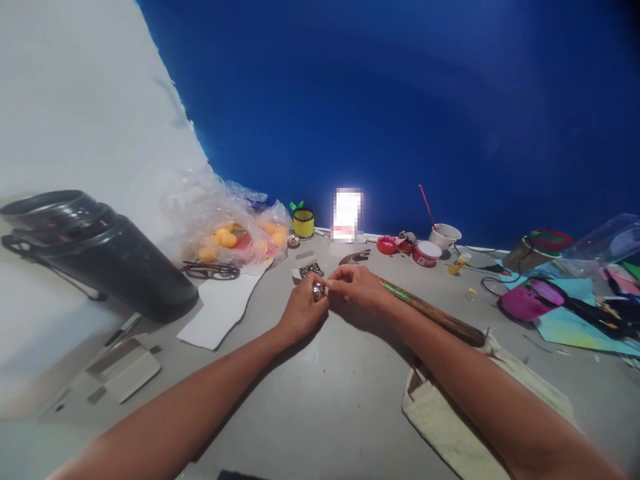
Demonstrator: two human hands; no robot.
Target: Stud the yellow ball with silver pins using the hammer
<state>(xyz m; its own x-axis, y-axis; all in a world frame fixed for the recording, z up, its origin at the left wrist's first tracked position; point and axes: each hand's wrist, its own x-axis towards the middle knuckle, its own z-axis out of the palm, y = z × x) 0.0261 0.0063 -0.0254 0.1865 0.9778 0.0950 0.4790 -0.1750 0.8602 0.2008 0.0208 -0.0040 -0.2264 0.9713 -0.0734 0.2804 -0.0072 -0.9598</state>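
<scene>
My left hand [303,310] is closed around a small shiny, round, metallic-looking thing [319,291], which shows between thumb and fingers. Close against it, my right hand [357,287] has thumb and fingertips pinched together; whatever they hold is too small to make out. Just beyond my hands lies a small open box of shiny dark pieces [311,269]. A hammer [435,317] with a worn wooden handle rests behind my right forearm, its metal head partly hidden by my right hand.
A large dark bottle [115,260] stands at left beside white paper [223,307]. Bagged orange balls [225,238] and a yellow cup [303,223] sit behind. Toward the right are a white cup [444,236], a pink pouch [533,300] and a cream cloth bag [450,427] under my forearm.
</scene>
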